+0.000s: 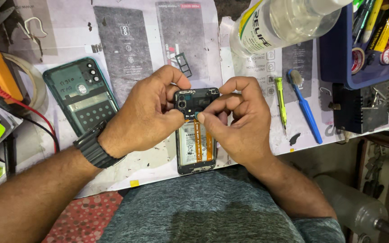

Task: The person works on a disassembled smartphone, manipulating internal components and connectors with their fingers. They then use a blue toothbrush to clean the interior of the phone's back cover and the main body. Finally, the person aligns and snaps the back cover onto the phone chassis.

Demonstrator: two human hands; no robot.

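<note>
Hidden: your fingers cover the sides of the opened phone (196,150); whatever small part sits between your right thumb and forefinger is too small to make out, possibly a screw.
Phone: one, back removed, lying lengthwise on the paper-covered bench (158,166) just in front of you; a white battery with an orange strip shows in its lower half.
Left hand (147,114): you curl it around the phone's top-left corner, thumb and fingers closed on the frame; a black watch (93,146) sits on the wrist.
Right hand (239,119): pinched tight over the dark camera end, fingertips pressed together.
Back cover (81,94): one, teal, well left of the phone, inner face up.
Tools: one yellow-green screwdriver (281,101) and one blue brush (305,108), side by side to your right.
Bottle (284,22): one, clear, on its side at top, white and yellow label; cut off by the edge.
Blue tray (334,63): upper right, contents only partly visible.
</note>
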